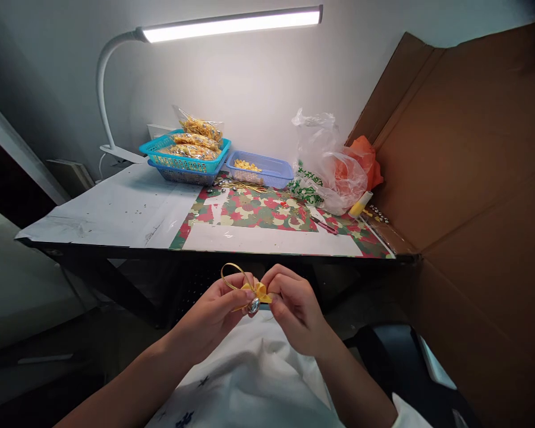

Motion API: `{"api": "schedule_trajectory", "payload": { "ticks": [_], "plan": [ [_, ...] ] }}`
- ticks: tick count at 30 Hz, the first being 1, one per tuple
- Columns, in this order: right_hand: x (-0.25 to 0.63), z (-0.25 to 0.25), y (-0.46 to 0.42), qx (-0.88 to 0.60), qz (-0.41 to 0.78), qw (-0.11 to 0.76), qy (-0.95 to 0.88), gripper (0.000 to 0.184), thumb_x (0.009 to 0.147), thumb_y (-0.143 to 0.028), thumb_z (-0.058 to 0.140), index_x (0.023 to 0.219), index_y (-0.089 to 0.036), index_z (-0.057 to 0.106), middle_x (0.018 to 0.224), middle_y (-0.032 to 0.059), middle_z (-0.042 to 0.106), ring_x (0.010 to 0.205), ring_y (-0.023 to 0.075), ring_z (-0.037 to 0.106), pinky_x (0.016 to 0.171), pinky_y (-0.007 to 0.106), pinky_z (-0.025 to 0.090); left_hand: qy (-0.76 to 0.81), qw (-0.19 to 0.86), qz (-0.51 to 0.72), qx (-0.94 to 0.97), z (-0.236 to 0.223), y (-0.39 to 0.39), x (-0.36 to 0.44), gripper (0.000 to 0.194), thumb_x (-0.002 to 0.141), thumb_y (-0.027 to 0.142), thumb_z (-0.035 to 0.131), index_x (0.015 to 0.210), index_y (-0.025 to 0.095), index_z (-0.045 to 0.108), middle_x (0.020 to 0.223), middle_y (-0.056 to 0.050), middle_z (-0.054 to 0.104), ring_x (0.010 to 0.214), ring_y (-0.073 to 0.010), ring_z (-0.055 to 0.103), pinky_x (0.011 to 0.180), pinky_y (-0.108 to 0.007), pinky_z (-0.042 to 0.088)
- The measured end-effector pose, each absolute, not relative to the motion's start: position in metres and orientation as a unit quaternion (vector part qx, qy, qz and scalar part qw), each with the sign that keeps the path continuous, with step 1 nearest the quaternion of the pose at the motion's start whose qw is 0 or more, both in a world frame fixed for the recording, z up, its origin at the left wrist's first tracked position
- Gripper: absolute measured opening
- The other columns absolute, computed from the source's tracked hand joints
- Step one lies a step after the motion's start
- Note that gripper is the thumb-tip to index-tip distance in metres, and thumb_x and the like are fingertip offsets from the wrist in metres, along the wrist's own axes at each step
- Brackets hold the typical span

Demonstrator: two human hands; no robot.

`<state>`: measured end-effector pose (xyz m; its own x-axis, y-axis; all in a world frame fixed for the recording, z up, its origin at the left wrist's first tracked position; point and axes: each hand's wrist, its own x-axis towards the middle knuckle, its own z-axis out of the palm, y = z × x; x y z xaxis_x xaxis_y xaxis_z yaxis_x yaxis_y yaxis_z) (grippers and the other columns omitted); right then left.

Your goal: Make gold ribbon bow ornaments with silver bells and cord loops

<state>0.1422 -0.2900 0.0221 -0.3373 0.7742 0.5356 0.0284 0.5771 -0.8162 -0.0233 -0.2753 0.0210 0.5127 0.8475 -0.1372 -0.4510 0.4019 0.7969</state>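
Observation:
Above my lap, in front of the table edge, both hands meet at a yellow ribbon bow (pixel 260 291). A shiny silver bell (pixel 254 305) hangs at its lower side, and a thin gold cord loop (pixel 226 272) arches up to the left. My left hand (pixel 220 304) pinches the bow and bell between thumb and fingers. With thumb and forefinger, my right hand (pixel 296 304) grips the bow's right end. The fingertips partly cover where cord, bow and bell join.
On the table (pixel 129 205) stand a turquoise basket (pixel 185 157) of bagged gold pieces and a blue basket (pixel 271 169) with yellow bows. Plastic bags (pixel 325 166), a pink-handled tool (pixel 324 225) and a glue-like bottle (pixel 360 204) lie right. A lamp (pixel 232 24) shines above; cardboard (pixel 472 178) walls the right.

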Motion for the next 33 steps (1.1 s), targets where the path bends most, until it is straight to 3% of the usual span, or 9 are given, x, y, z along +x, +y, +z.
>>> {"api": "schedule_trajectory", "payload": {
  "ticks": [6,13,17,21,25,29,33],
  "plan": [
    [0.141,0.020,-0.292,-0.301,0.336,0.504,-0.737,0.022,0.096,-0.022,0.048,0.074,-0.019,0.051,0.087,0.0055,0.057,0.074,0.0145,0.052,0.063,0.027,0.045,0.272,0.764,0.430,0.397,0.017,-0.273,-0.026,0.025,0.069,0.034,0.083,0.063,0.017,0.066,0.068,0.001,0.053,0.069,-0.0133,0.043,0.065,-0.022,0.040],
    [0.142,0.009,-0.289,-0.341,0.344,0.543,-0.686,0.016,0.093,-0.026,0.059,0.081,-0.019,0.065,0.083,0.0033,0.057,0.075,0.0145,0.054,0.064,0.027,0.045,0.312,0.631,0.488,0.515,0.023,-0.271,-0.033,0.028,0.078,0.038,0.076,0.064,0.018,0.063,0.066,0.002,0.051,0.060,-0.0116,0.037,0.053,-0.023,0.031],
    [0.141,0.006,-0.288,-0.350,0.348,0.545,-0.678,0.015,0.092,-0.027,0.061,0.080,-0.019,0.067,0.080,0.0020,0.053,0.070,0.0131,0.051,0.058,0.025,0.042,0.318,0.618,0.473,0.541,0.025,-0.270,-0.031,0.029,0.078,0.042,0.075,0.066,0.017,0.065,0.067,0.002,0.052,0.055,-0.0098,0.033,0.050,-0.024,0.028],
    [0.137,0.001,-0.283,-0.352,0.359,0.545,-0.671,0.017,0.091,-0.028,0.062,0.077,-0.019,0.066,0.076,0.0007,0.051,0.068,0.0125,0.050,0.056,0.024,0.041,0.315,0.632,0.445,0.550,0.020,-0.263,-0.029,0.039,0.077,0.046,0.074,0.058,0.017,0.056,0.064,0.001,0.050,0.059,-0.0119,0.038,0.053,-0.024,0.031],
    [0.139,-0.007,-0.274,-0.388,0.321,0.552,-0.664,0.012,0.088,-0.024,0.064,0.079,-0.019,0.070,0.079,0.0013,0.055,0.070,0.0133,0.052,0.061,0.026,0.043,0.329,0.622,0.434,0.563,0.014,-0.255,-0.030,0.037,0.077,0.046,0.073,0.061,0.017,0.057,0.063,0.001,0.051,0.058,-0.0121,0.039,0.053,-0.024,0.031],
    [0.143,-0.005,-0.274,-0.418,0.187,0.596,-0.659,0.011,0.088,-0.021,0.063,0.091,-0.023,0.073,0.086,0.0033,0.057,0.081,0.0172,0.055,0.071,0.031,0.046,0.416,0.484,0.454,0.622,0.013,-0.254,-0.031,0.025,0.079,0.034,0.070,0.063,0.018,0.060,0.059,0.003,0.048,0.057,-0.0133,0.039,0.054,-0.025,0.029],
    [0.138,-0.003,-0.277,-0.389,0.085,0.546,-0.737,0.015,0.090,-0.021,0.061,0.096,-0.026,0.074,0.086,0.0036,0.057,0.079,0.0182,0.053,0.073,0.035,0.043,0.456,0.312,0.494,0.671,0.012,-0.254,-0.028,0.017,0.075,0.021,0.067,0.060,0.020,0.059,0.060,0.001,0.052,0.063,-0.0174,0.045,0.060,-0.027,0.033]
  ]
}}
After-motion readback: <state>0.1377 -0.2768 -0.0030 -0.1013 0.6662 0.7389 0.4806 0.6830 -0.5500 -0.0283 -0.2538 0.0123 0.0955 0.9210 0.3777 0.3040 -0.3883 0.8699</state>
